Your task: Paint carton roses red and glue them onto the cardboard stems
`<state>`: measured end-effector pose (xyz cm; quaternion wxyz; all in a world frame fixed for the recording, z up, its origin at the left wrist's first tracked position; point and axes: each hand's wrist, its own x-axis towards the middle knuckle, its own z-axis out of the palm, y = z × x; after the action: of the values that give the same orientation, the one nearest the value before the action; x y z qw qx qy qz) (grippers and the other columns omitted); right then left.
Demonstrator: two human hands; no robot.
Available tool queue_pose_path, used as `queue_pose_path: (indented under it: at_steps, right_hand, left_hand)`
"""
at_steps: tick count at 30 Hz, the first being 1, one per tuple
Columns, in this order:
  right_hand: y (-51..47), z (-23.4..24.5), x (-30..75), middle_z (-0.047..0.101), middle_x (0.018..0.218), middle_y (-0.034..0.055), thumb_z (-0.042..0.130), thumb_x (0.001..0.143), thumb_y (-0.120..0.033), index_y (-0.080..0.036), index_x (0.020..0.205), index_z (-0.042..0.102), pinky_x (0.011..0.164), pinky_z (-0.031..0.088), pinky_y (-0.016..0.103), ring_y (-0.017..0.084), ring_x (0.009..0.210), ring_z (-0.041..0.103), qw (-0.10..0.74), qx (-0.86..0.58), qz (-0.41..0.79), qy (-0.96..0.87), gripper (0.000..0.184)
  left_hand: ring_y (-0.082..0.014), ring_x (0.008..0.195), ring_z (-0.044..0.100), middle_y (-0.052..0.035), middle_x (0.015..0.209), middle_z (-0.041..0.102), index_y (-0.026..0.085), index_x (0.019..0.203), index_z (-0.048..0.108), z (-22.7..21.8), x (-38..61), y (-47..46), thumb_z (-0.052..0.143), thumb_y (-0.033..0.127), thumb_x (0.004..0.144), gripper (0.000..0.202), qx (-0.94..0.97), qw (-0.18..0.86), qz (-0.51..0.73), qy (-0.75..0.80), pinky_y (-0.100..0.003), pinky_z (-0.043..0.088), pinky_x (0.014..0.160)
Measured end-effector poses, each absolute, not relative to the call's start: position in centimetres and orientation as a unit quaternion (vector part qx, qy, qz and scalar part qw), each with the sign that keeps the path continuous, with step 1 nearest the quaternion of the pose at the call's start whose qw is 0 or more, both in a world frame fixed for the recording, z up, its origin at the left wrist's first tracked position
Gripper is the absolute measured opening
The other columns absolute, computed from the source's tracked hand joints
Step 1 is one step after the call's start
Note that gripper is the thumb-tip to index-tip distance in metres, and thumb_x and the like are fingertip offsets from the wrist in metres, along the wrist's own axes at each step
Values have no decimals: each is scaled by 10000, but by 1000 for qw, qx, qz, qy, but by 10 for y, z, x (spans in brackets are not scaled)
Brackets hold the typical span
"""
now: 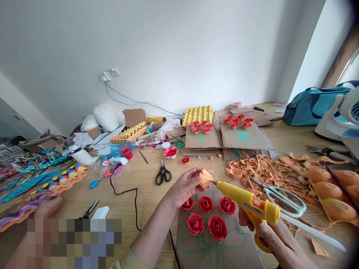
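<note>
My left hand (187, 185) pinches a small orange egg-carton piece (205, 178) above the table. My right hand (273, 239) grips a yellow glue gun (251, 204), its nozzle touching that piece. Below them lies a cardboard sheet (238, 246) with green painted stems and several red paper roses (206, 220) stuck on it. White-handled scissors (280, 194) lie just behind the glue gun.
Orange carton scraps (260, 168) and cut egg trays (333, 186) pile up at right. Black scissors (163, 173), a black cord (131, 194), finished rose boards (224, 134) and a yellow egg tray (198, 114) sit behind. Another person's hand (49, 205) rests at left by coloured wavy strips (64, 179).
</note>
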<state>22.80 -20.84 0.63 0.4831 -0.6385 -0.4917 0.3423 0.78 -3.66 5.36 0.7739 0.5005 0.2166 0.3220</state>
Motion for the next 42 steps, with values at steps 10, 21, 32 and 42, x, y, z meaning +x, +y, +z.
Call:
queue_pose_path:
  at_steps: [10,21,32,42]
  right_hand:
    - [-207,8,229,727,786,70,554,811,-801,-227,826,747,800,626,346,239,780,674,488,-634,331,-501,606]
    - [-208,15,222,691,767,60,502,835,-812,-219,822,742,822,609,356,226,751,637,492,-643,329,-486,640]
    - [-208,26,217,672,763,51,510,794,-861,-231,822,745,820,591,340,235,792,634,507,-632,345,-475,674]
    - [-199,13,235,654,833,84,373,960,-692,-213,841,687,695,478,333,234,789,560,527,-531,406,-524,585]
  left_hand:
    - [-162,860,661,-80,1011,702,163,1136,735,54,7,-36,895,423,731,508,512,764,322,224,-258,462,747]
    - [-170,852,666,-99,1039,713,161,1154,746,55,5,-36,879,417,745,500,512,770,308,223,-267,452,743]
    - [-162,825,677,-121,1047,711,122,1146,735,55,5,-34,825,472,797,503,473,796,333,178,-259,512,726]
    - [-205,1024,660,-86,1142,710,188,1233,687,42,14,-25,796,343,816,458,697,522,345,350,-308,517,905]
